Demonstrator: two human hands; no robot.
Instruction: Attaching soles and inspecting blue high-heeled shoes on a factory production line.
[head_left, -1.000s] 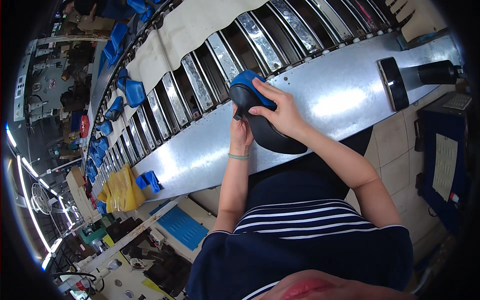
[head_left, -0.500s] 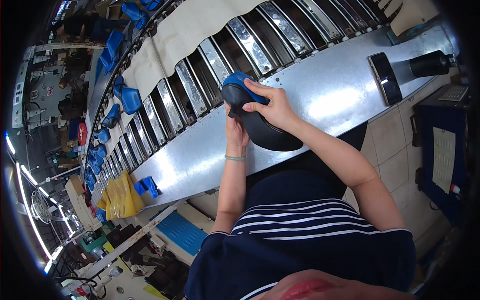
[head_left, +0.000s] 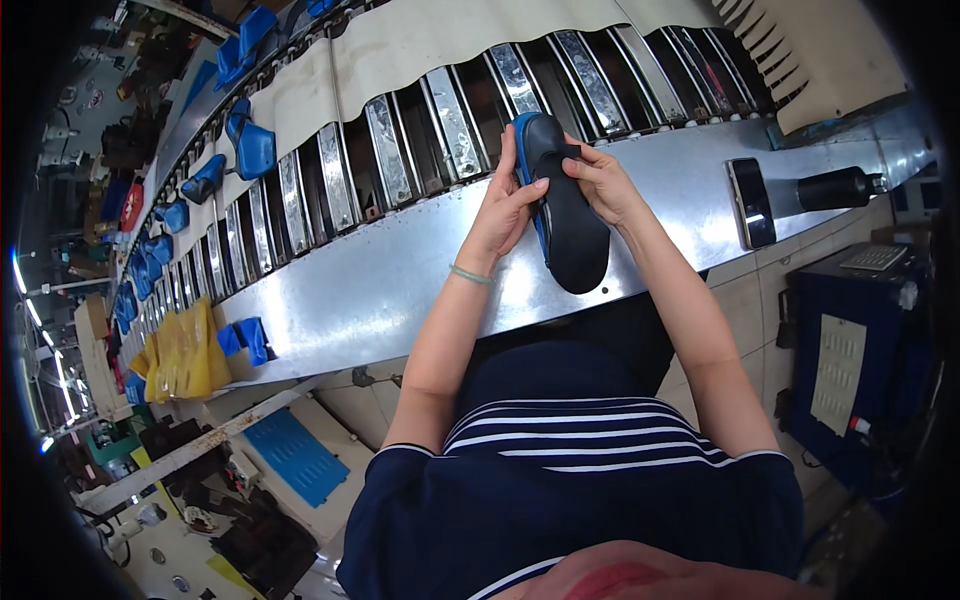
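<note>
A black shoe sole with a blue edge (head_left: 566, 210) lies lengthwise over the metal bench (head_left: 400, 290), its far end near the conveyor slats. My left hand (head_left: 505, 205) presses flat against the sole's left side, fingers stretched up along the blue edge. My right hand (head_left: 597, 180) grips the sole's upper right part, with fingers curled over its top face. A green band circles my left wrist.
A slatted conveyor (head_left: 400, 150) curves behind the bench, carrying blue shoe parts (head_left: 250, 150) at the far left. A dark phone (head_left: 750, 202) and a black bottle (head_left: 835, 188) lie on the bench to the right. Yellow cloth (head_left: 185, 350) and blue pieces (head_left: 245, 340) sit at the left.
The sole has been turned from a bunched, lifted hold to lying lengthwise with its black face up. My left hand moved from under it to its left side.
</note>
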